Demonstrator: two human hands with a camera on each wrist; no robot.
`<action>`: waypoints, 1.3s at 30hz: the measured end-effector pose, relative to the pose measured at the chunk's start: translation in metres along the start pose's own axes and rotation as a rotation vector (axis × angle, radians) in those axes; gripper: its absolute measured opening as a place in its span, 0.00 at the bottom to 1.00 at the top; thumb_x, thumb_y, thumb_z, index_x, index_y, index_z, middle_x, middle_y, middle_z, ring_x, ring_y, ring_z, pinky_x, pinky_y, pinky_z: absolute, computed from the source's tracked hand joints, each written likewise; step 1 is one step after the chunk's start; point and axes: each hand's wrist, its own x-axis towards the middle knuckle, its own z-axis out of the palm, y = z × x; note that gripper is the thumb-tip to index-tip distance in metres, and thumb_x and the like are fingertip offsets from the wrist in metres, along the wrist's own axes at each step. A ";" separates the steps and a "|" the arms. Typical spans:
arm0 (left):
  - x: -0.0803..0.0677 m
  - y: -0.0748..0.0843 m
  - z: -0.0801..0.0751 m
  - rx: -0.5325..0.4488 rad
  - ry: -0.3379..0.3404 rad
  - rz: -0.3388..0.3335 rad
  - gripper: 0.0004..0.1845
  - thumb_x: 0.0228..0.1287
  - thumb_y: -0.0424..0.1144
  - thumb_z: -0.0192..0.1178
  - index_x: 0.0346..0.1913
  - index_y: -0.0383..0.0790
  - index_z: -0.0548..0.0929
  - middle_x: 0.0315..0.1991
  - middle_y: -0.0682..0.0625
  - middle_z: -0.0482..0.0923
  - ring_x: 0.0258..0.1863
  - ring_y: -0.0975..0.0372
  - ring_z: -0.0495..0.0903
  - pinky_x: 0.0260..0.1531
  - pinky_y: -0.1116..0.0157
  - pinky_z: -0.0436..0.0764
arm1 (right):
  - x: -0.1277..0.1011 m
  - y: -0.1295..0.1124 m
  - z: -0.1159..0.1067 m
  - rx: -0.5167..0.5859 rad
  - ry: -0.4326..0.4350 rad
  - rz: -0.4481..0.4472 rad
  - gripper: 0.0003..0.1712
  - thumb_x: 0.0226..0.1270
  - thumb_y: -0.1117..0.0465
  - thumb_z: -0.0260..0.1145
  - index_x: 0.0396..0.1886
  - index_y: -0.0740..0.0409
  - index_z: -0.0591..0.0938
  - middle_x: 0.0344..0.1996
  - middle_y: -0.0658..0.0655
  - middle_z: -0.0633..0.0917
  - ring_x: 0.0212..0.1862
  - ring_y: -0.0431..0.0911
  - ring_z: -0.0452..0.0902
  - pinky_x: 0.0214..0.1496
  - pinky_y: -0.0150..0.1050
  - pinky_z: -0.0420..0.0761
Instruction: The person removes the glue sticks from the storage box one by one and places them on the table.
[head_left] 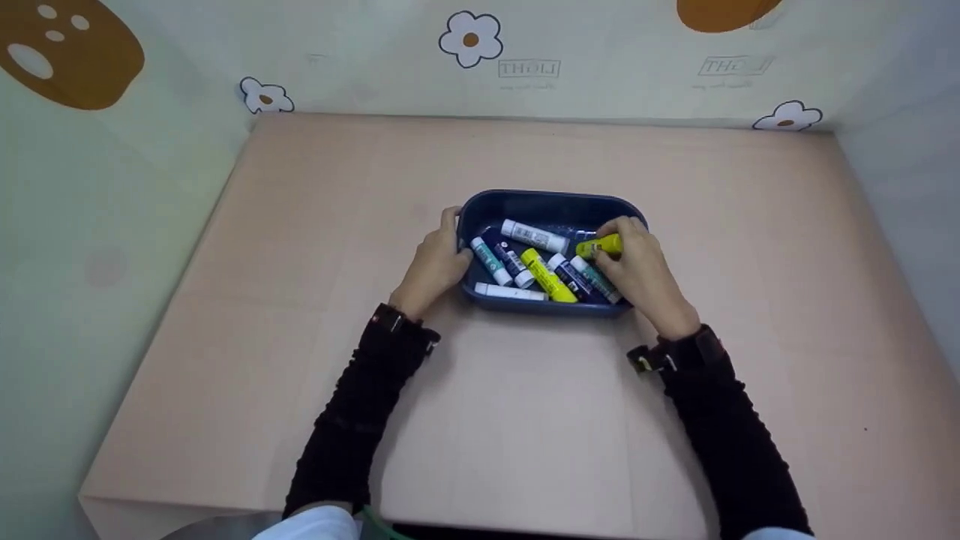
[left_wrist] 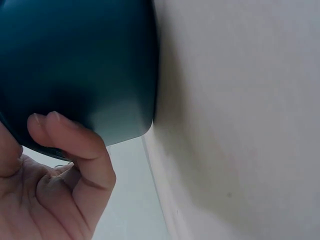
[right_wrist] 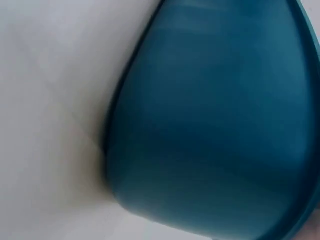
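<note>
A dark blue plastic tub (head_left: 547,306) sits on the table with several glue sticks lying loose inside. Among them are a yellow glue stick (head_left: 548,275), a white one (head_left: 535,235) at the back and a teal-labelled one (head_left: 491,261) on the left. My left hand (head_left: 435,262) grips the tub's left end; in the left wrist view its bent fingers (left_wrist: 82,142) lie against the outer wall. At the right end my right hand (head_left: 641,266) reaches over the rim and pinches another yellow glue stick (head_left: 591,247) inside. The right wrist view shows mostly the tub's outer wall (right_wrist: 215,125).
The beige tabletop (head_left: 315,225) spreads around the tub on all sides. Pale wall sheeting (head_left: 375,75) with flower prints rises behind the table's back edge and along both sides.
</note>
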 end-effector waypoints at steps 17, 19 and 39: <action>-0.001 0.000 -0.001 -0.024 -0.008 0.005 0.33 0.61 0.30 0.50 0.69 0.42 0.53 0.58 0.32 0.70 0.48 0.50 0.76 0.46 0.54 0.77 | 0.000 0.006 -0.044 0.197 0.173 0.094 0.34 0.60 0.55 0.65 0.57 0.66 0.58 0.44 0.66 0.82 0.36 0.46 0.71 0.35 0.20 0.69; -0.001 0.000 -0.001 -0.025 -0.013 0.009 0.33 0.62 0.30 0.50 0.69 0.42 0.53 0.58 0.32 0.70 0.48 0.50 0.76 0.46 0.54 0.76 | -0.002 0.008 -0.051 0.194 0.184 0.102 0.34 0.61 0.53 0.64 0.57 0.66 0.59 0.44 0.65 0.82 0.37 0.44 0.70 0.35 0.21 0.69; -0.001 -0.002 0.000 -0.027 0.001 0.017 0.33 0.60 0.31 0.50 0.69 0.42 0.54 0.58 0.33 0.71 0.50 0.50 0.75 0.49 0.52 0.74 | -0.002 0.061 -0.082 0.074 -0.180 0.303 0.34 0.67 0.48 0.55 0.65 0.62 0.59 0.44 0.66 0.72 0.32 0.46 0.75 0.36 0.36 0.80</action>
